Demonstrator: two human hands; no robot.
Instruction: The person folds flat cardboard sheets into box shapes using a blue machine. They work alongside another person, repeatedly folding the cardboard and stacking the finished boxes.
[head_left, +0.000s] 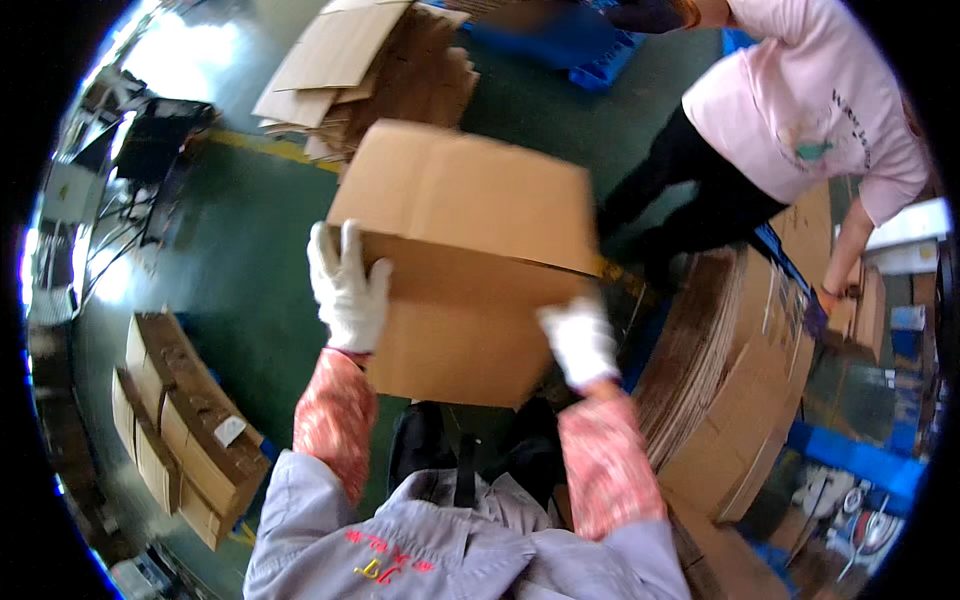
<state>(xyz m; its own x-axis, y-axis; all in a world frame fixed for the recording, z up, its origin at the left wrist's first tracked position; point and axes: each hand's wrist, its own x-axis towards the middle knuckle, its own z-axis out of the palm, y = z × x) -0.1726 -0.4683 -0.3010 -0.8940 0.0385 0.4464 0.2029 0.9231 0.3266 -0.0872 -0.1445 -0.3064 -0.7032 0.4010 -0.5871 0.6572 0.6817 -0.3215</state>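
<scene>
A brown cardboard box (460, 310) is held up in front of my body, tilted, with its top flaps (480, 195) toward the far side. My left hand (350, 290), in a white glove, grips the box at its left edge, thumb on the near face and fingers pointing up. On the right, my right hand (580, 340), also white-gloved and blurred by motion, is against the box's right edge; its fingertips are hard to make out. Red patterned sleeve covers are on both my forearms.
A stack of flat cardboard (330, 70) lies on the green floor beyond the box. Folded cartons (190, 430) stand at left, and a long row of flattened cartons (720, 370) at right. A co-worker in a pink shirt (790, 110) works at the far right.
</scene>
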